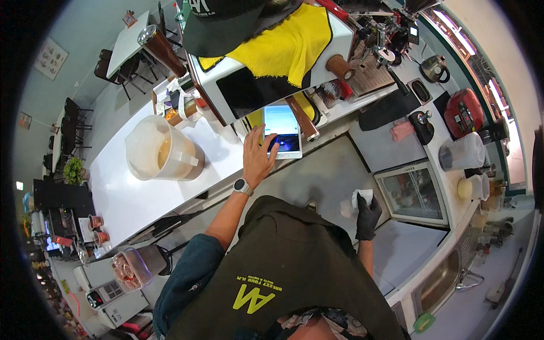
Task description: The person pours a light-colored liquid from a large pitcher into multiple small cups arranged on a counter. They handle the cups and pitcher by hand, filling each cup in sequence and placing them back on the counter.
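My left hand [260, 155], bare with a watch on the wrist, reaches over a white tablet [280, 127] with a lit screen. Its fingers are spread on the tablet's left side and lower screen. The tablet lies at the counter's edge, partly under a white machine [212, 85]. A wooden handle [302, 119] is beside its right edge. Low at my right side, my right hand [368, 216] wears a black glove and is closed on a white cloth or paper [361, 196]. Something pale and see-through below the cloth is too blurred to name.
A large plastic pitcher [165, 151] with brownish liquid stands on the white counter [127, 191]. A yellow cloth [284, 42] and a black cap [229, 25] lie on the machine. Behind the portafilter [386, 57] is an espresso machine. A glass-door fridge [411, 193] and a sink [437, 280] are right.
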The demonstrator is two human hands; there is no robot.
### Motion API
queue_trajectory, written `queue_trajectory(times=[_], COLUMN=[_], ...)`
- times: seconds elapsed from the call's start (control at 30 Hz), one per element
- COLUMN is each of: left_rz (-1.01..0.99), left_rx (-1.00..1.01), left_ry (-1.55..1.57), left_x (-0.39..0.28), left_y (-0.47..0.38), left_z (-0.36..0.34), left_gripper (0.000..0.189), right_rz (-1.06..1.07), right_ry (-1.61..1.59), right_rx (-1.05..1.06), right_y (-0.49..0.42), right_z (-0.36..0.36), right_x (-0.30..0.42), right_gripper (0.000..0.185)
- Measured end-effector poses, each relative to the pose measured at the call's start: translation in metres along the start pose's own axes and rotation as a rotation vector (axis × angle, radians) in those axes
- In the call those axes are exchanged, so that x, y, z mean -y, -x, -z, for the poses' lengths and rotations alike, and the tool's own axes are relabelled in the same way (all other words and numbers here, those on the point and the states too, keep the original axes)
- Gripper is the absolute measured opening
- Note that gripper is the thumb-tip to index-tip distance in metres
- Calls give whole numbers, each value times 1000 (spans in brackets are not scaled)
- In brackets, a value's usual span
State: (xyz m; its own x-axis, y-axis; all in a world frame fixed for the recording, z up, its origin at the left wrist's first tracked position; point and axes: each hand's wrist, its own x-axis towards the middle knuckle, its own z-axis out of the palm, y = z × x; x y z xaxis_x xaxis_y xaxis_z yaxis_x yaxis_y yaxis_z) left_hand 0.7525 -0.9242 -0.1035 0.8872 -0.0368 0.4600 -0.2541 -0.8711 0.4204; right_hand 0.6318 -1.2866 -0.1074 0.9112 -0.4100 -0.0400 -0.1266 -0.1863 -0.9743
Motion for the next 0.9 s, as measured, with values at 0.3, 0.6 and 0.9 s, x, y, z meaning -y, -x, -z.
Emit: queue_trajectory(times=[0.3, 0.6, 0.9], left_rz=[-33, -73, -106], left_rx=[20, 82, 128], left_ry=[16, -28, -75], left_x=[-1, -4, -9], left_y=[-4, -7, -8], left_z=[-1, -5, -11], left_gripper=[31, 31, 38], right_rz=[19, 24, 13], right_ry=[20, -4, 24], right_rx=[21, 19, 18], right_y=[-5, 2, 4], right_z=[6, 8, 10], right_x=[-8, 1, -4], right_gripper=[19, 19, 20])
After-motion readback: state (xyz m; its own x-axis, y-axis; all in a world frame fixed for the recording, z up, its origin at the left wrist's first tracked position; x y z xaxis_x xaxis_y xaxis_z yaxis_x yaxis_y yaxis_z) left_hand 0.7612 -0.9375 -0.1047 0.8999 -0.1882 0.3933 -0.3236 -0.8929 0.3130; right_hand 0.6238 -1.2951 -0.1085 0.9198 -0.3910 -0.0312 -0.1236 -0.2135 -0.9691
